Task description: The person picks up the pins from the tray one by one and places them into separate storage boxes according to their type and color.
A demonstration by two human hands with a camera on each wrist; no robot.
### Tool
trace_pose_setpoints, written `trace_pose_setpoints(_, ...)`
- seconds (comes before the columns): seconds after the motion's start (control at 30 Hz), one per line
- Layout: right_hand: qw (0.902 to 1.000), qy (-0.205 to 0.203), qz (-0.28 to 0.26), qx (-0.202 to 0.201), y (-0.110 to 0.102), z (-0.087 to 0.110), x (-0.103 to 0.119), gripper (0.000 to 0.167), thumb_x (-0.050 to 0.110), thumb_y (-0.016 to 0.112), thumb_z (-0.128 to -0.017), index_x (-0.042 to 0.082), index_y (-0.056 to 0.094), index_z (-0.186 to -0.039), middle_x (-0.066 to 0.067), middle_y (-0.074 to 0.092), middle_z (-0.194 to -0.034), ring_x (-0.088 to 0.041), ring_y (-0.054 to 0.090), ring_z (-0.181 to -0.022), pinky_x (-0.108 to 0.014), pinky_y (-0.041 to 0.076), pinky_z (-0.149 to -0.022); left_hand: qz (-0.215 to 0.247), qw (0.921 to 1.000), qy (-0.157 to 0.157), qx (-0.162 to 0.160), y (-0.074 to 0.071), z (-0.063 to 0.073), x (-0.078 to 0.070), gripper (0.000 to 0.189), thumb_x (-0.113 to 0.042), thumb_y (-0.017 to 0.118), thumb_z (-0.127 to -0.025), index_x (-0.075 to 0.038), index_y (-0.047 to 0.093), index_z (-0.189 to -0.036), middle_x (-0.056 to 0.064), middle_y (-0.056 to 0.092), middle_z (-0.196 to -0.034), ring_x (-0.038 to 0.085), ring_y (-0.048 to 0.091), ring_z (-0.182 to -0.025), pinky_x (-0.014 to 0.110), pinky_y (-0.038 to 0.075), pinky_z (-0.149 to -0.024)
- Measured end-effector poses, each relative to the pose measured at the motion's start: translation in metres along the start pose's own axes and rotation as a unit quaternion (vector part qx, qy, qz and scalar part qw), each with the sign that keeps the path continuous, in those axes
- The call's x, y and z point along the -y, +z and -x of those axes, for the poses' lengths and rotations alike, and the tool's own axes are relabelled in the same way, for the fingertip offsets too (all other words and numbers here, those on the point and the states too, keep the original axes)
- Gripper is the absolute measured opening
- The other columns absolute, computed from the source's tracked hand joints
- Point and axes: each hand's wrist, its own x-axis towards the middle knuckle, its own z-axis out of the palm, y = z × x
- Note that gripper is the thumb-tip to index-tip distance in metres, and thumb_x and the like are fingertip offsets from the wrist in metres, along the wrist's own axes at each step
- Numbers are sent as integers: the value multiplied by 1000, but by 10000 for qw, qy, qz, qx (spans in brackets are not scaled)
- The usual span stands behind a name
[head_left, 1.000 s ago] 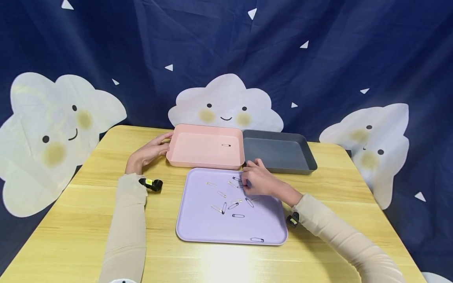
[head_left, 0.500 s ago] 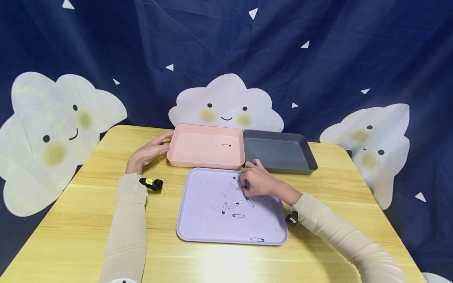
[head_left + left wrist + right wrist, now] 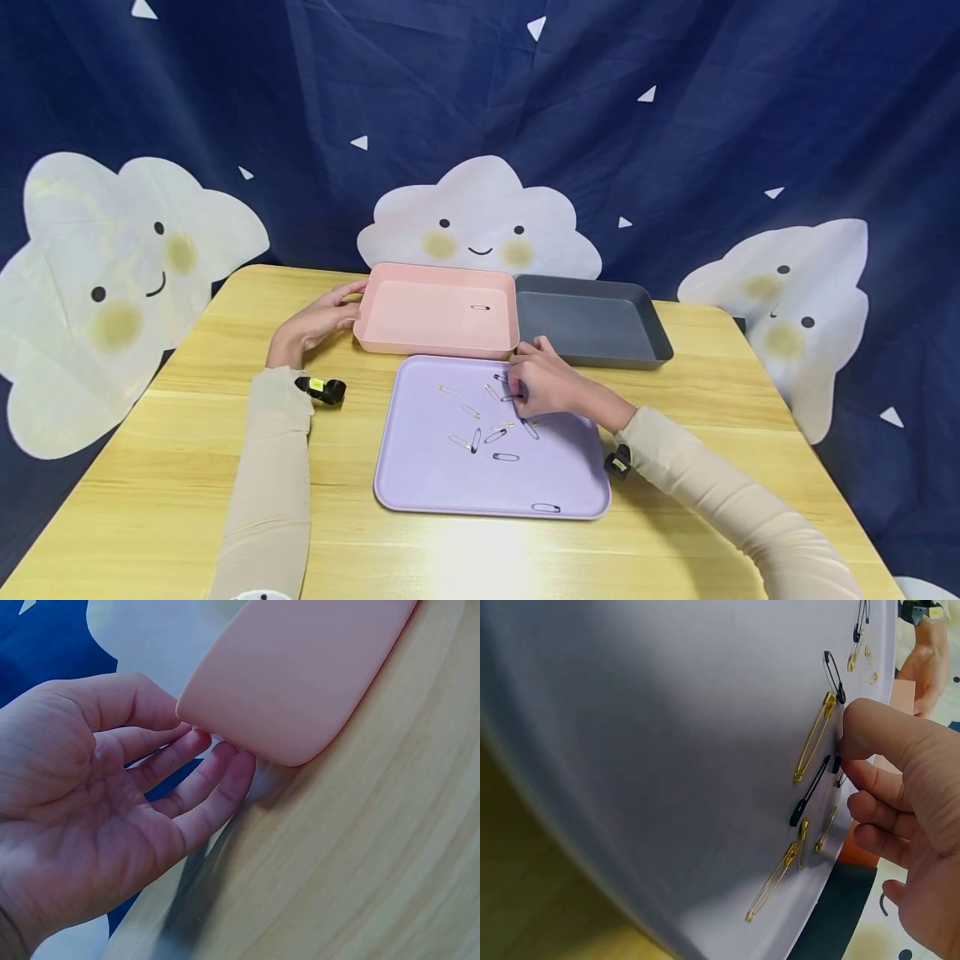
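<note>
In the head view, my left hand (image 3: 317, 321) reaches the left end of the pink tray (image 3: 435, 343). Its relaxed fingertips touch the outer wall, as the left wrist view shows with the palm turned up to the camera. My right hand (image 3: 551, 382) is low over the lilac tray (image 3: 420, 487), near its far right side. Thumb and index finger pinch a black safety pin (image 3: 836, 765), partly hidden by the fingertips. Around it lie several gold and black safety pins, such as a gold safety pin (image 3: 815, 739) and a black safety pin (image 3: 810, 791).
Right of the pink tray, a dark grey tray (image 3: 592, 325) stands against it. One black safety pin (image 3: 480, 308) lies inside the pink tray. Another safety pin (image 3: 545, 507) is near the lilac tray's front edge. Behind the wooden table (image 3: 345, 533) hangs a blue cloud-print curtain (image 3: 450, 83).
My right hand has shifted very slightly left and toward the front, its fingers staying at the black safety pin. The left hand and the trays hold their places.
</note>
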Motion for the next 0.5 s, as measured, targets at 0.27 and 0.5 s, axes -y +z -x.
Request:
trace_pose_setpoints(0.27, 9998, -85, 105, -158, 2, 1, -1, 16, 19, 78, -66, 21, 62, -66, 10, 57, -71, -18, 49, -88, -41, 29, -87, -32, 10000, 11, -28, 2, 1, -2, 69, 0, 46, -103, -6, 14, -164, 15, 12, -170, 33, 33, -143, 18, 47, -94)
trace_pose_setpoints(0.5, 9988, -203, 214, -386, 2, 2, -1, 15, 19, 76, -66, 20, 61, -66, 9, 59, -71, -18, 51, -90, -43, 30, -89, 58, 10000, -12, -22, 1, -1, -1, 68, 1, 45, -103, -6, 14, -163, 16, 15, -169, 29, 40, -136, 18, 48, -92)
